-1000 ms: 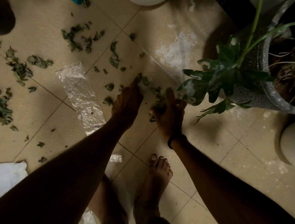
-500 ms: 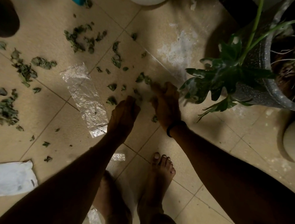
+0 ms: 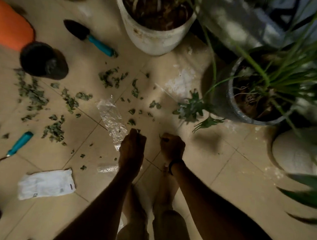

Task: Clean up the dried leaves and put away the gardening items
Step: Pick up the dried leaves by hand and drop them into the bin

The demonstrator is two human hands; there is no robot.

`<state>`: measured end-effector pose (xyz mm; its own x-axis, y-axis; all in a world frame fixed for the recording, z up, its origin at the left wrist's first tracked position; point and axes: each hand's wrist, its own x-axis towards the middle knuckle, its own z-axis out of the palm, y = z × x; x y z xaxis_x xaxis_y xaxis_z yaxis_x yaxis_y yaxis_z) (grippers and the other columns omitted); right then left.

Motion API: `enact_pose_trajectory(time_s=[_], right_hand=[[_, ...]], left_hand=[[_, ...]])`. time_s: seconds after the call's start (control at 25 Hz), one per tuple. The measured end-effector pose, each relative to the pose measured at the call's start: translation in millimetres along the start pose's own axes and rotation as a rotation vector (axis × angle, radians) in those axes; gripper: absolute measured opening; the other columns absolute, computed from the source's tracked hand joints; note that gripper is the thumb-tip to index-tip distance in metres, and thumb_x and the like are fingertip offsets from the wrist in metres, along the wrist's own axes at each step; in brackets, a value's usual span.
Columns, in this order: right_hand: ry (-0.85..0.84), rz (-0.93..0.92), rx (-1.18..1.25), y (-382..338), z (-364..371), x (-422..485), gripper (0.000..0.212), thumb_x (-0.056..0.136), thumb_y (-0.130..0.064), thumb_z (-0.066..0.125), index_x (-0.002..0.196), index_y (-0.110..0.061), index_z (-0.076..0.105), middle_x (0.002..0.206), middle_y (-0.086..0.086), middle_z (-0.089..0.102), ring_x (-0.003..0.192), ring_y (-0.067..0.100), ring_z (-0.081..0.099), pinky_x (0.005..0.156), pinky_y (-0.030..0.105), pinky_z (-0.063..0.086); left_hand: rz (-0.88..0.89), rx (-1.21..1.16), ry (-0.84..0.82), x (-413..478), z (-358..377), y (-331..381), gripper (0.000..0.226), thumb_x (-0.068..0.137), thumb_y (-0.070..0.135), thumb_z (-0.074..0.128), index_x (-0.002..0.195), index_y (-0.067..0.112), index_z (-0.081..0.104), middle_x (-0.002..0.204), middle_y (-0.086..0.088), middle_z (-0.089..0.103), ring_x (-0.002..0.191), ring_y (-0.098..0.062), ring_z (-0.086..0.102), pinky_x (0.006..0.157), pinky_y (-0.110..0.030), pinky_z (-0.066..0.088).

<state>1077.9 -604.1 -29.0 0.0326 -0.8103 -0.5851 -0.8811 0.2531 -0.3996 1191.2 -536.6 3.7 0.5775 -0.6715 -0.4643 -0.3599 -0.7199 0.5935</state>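
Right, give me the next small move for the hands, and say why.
Probably empty both fists into the clear plastic bag lying beside the left hand. It and the right hand are clenched full, leaf bits poking out, while many dried leaves lie scattered on the floor.

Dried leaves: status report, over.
Fingers curled: left hand and right hand each grip dried leaves. Most lie scattered on tiles. Clear plastic wrap among them; trowel not put away.
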Motion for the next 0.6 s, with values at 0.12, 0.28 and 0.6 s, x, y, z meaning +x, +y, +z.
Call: enact_pose_trajectory(time_s=[0.12,0.28,0.6], right_hand=[[-0.073,0.096,0.073,-50.6,-63.9,-57.0,0.021,0.088,-0.014,0.059,0.082,-0.008,0.078,0.084,0.008,0.075,0.087,0.026,0.068,0.074,0.026,0.051],[-0.225,0.199,0.2,-127.0,-203.2,-158.1,0.023,0.091,-0.016,0.061,0.101,-0.003,0.076,0.104,0.011,0.073,0.104,0.026,0.066,0.085,0.033,0.053],[-0.427,0.458,1.327,-172.3,-431.5,-356.7,0.035,0.095,0.012,0.046,0.13,0.019,0.047,0.124,0.031,0.059,0.08,0.032,0.071,0.068,0.032,0.06]], left_hand=[[-0.126,-0.037,0.063,-37.6,-68.8,51.9,0.022,0.098,0.022,0.048,0.109,0.007,0.06,0.091,-0.009,0.069,0.073,-0.021,0.058,0.059,-0.026,0.034],[-0.122,-0.039,0.117,-121.0,-185.4,155.6,0.011,0.096,0.014,0.053,0.096,0.005,0.06,0.074,0.0,0.055,0.068,-0.023,0.054,0.057,-0.029,0.029],[-0.014,-0.217,0.259,-288.1,-348.3,313.1,0.02,0.097,0.012,0.056,0.078,0.009,0.051,0.063,0.002,0.052,0.066,-0.031,0.054,0.056,-0.032,0.033]])
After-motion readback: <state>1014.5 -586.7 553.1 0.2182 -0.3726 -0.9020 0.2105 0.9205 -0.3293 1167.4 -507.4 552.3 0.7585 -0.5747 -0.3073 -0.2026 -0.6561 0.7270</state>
